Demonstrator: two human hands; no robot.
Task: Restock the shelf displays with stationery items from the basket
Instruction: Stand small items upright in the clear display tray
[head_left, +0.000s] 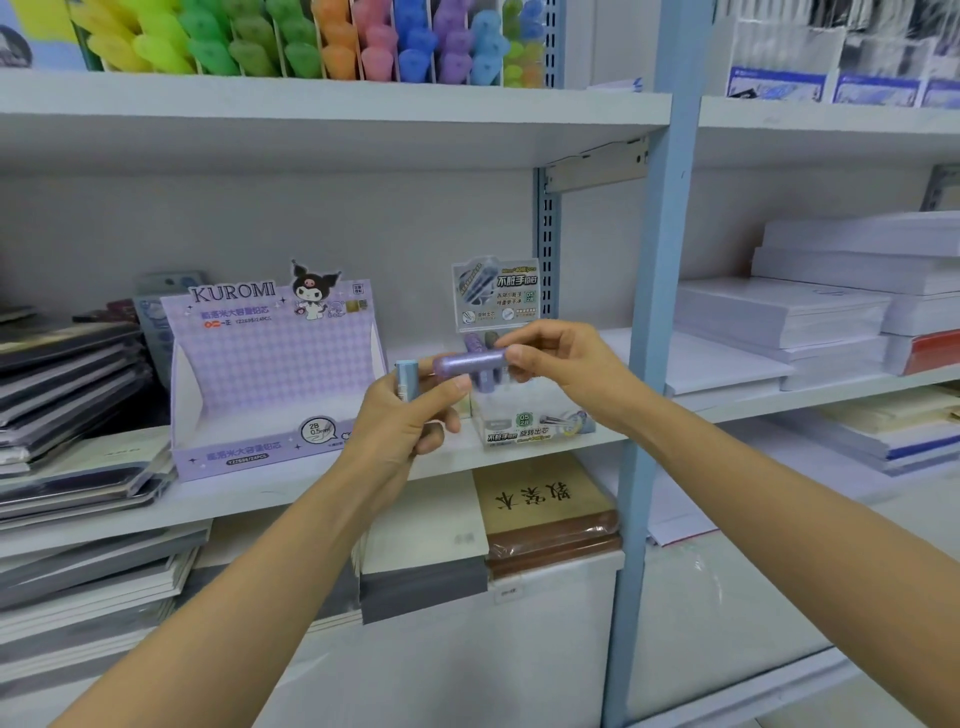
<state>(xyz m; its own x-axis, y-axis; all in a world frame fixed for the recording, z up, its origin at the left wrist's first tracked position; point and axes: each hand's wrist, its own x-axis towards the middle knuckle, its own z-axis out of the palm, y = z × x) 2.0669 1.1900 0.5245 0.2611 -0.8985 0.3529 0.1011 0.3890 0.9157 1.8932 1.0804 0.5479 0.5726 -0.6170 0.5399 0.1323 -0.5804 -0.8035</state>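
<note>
Both hands meet in front of the middle shelf (311, 483), with a purple tube (470, 362) lying level between them. The right hand (566, 364) pinches the tube's right end between thumb and fingertips. The left hand (410, 415) has its thumb laid over the left end and its fingers curled below. That hand also grips a blue tube (406, 379), which stands up out of the fist. The basket is out of sight from here.

Just behind the hands sits a clear box (535, 415) with a few matching tubes standing in it. I'd guess the purple one goes there. To the left, a Kuromi box (270, 374) gapes open, and I can see no stock in it.

The weak spot is the hand-over. The tube looks smooth and is held only at its ends, so if one hand lets go before the other has it firmly, it could slip and drop. The left hand is doing two jobs, and easing its thumb may loosen the blue tube as well. The clear box looks light and sits close to the shelf edge, with a tall card at the back. A careless push while slotting the tube in could shove it, tip the card or topple the tubes inside. Dropping the tube into the wrong box is the quieter risk.
</note>
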